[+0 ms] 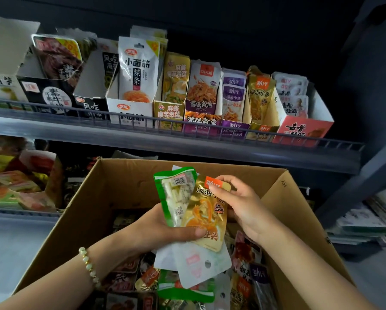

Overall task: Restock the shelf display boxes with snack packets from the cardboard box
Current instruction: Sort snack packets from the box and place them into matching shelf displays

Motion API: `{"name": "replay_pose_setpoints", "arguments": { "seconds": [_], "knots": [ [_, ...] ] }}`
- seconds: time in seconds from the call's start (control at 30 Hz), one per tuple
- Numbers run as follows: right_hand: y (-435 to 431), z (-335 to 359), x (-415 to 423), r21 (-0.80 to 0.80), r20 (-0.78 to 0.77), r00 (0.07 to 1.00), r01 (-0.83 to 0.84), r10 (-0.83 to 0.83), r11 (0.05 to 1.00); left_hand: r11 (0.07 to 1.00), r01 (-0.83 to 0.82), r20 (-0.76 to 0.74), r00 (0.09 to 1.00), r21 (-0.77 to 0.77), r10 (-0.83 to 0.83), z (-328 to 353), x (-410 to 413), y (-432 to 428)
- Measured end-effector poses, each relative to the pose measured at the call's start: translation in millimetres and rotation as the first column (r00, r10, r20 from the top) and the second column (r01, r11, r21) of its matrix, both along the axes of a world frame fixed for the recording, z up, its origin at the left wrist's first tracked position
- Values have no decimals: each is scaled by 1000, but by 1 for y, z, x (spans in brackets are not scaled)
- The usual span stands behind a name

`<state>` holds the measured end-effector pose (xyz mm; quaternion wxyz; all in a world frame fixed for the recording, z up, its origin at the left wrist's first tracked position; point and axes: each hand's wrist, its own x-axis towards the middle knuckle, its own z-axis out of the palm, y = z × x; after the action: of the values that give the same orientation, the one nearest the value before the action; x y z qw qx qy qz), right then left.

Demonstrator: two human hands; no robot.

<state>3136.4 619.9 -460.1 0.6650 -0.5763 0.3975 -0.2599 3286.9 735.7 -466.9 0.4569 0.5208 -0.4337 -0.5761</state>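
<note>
Over the open cardboard box (125, 186), my left hand (163, 229) grips a fan of snack packets: a green packet (176, 193), a gold packet (206, 211) and white packets (201, 262) hanging below. My right hand (241, 202) pinches the gold packet's top corner between thumb and fingers. Loose packets (245, 285) fill the bottom of the box. On the shelf above stands a row of display boxes, among them a matching gold display box (260, 97), a purple one (233, 101) and a red one (303, 128).
The shelf's wire front rail (165, 124) runs across just above the cardboard box. More display boxes with packets (19, 182) sit on the lower shelf at left. Stacked goods (366, 222) lie on a rack at the right.
</note>
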Motion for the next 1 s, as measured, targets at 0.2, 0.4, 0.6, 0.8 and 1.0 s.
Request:
{"name": "replay_pose_setpoints", "arguments": {
  "seconds": [0.2, 0.4, 0.6, 0.8, 1.0],
  "knots": [
    [-5, 0, -1, 217, 61, 996, -83, 72, 973, 1000, 8, 43, 999, -15, -7, 0, 4, -1],
    [-13, 12, -9, 10, 11, 990, -137, 137, 990, 999, -38, 27, 999, -36, 39, 0, 5, -3],
    [-42, 51, -32, -38, 150, 988, 52, -46, 998, 980, -179, -19, 984, -88, 179, 22, 9, -12],
    [-99, 116, -59, -268, 187, 966, 227, -180, 937, 962, -260, 72, 961, -84, 266, 65, 13, -43],
    [-165, 158, -67, -476, 103, 948, 314, -302, 821, 941, -320, 95, 939, -114, 331, 98, 13, -82]
  ]
}}
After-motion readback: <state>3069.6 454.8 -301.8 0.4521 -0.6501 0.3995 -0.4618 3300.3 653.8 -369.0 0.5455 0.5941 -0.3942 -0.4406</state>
